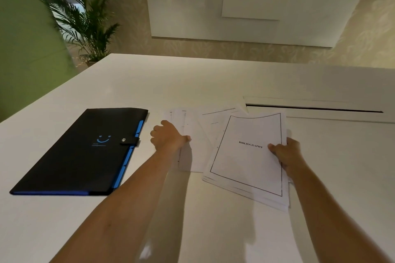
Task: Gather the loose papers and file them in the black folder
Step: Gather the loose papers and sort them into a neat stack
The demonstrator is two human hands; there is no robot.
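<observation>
A black folder [85, 151] with blue tabs and a snapped strap lies closed on the white table, left of centre. To its right, loose white papers [192, 126] lie fanned out. My left hand [167, 136] grips the left edge of those sheets. My right hand [285, 152] pinches the right edge of a stack of papers [245, 162], thumb on top; its top sheet reads "BIBLIOGRAPHY" inside a black border. The stack's near edge is lifted slightly off the table.
The white table [213, 79] reaches back to a patterned wall. A long cable slot with a raised lid [316, 109] sits behind the papers at the right. A potted palm [85, 21] stands past the table's far left corner.
</observation>
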